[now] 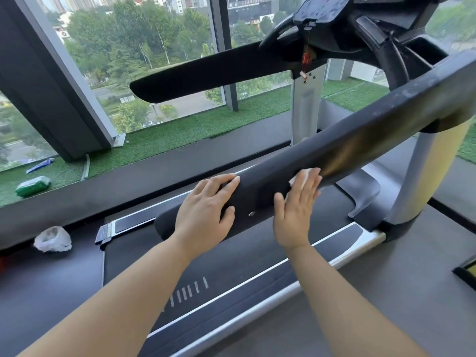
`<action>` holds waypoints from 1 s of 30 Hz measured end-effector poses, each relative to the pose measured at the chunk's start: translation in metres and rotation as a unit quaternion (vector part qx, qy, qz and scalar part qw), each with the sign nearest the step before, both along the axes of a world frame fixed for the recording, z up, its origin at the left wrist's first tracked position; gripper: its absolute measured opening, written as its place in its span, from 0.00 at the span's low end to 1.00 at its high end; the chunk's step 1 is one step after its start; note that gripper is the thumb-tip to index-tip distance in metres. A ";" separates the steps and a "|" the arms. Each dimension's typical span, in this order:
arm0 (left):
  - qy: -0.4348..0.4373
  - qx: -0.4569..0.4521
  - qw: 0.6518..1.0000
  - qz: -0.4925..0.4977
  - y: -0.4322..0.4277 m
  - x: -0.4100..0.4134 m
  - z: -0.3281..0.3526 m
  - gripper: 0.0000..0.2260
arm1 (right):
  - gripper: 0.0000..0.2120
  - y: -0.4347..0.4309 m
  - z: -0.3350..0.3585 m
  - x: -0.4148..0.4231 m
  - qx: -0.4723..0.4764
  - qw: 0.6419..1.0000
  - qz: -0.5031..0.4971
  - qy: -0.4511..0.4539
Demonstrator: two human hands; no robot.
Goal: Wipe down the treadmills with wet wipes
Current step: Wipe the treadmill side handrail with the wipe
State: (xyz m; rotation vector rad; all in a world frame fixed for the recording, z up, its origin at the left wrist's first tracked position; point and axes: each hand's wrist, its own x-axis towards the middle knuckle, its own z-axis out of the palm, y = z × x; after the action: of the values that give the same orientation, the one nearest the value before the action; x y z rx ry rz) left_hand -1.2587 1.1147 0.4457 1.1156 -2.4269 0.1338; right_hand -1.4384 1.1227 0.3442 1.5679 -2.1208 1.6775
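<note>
A black treadmill stands before me, its near padded handrail (347,148) running from lower left to upper right. My left hand (206,212) rests flat on the rail's near end, fingers straight over the top. My right hand (296,207) presses a white wet wipe (300,176) against the rail with straight fingers; only the wipe's top edge shows above my fingers. The far handrail (206,70) and the console (324,9) lie beyond. The running belt (219,266) is below my arms.
A green pack of wet wipes (32,186) and a blue tube (40,165) lie on the artificial grass by the window at left. A crumpled white plastic bag (52,239) sits on the grey floor left of the treadmill. A silver upright (422,176) stands at right.
</note>
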 end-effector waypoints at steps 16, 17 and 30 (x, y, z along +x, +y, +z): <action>0.002 -0.006 1.000 -0.003 0.000 0.000 -0.001 0.25 | 0.27 0.000 0.032 0.030 -0.021 0.908 0.017 -0.418; 0.004 -0.006 1.000 -0.003 -0.001 0.000 -0.002 0.25 | 0.28 0.003 0.033 0.041 -0.019 0.900 0.028 -0.434; 0.020 0.023 0.999 -0.012 -0.001 0.001 0.001 0.25 | 0.27 0.006 0.049 0.053 -0.019 0.874 0.026 -0.485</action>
State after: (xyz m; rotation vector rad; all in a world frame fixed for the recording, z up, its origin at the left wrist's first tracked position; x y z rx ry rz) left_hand -1.2577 1.1136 0.4464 1.0988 -2.4175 0.0491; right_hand -1.3849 1.1289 0.3935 0.7888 -2.3102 2.9215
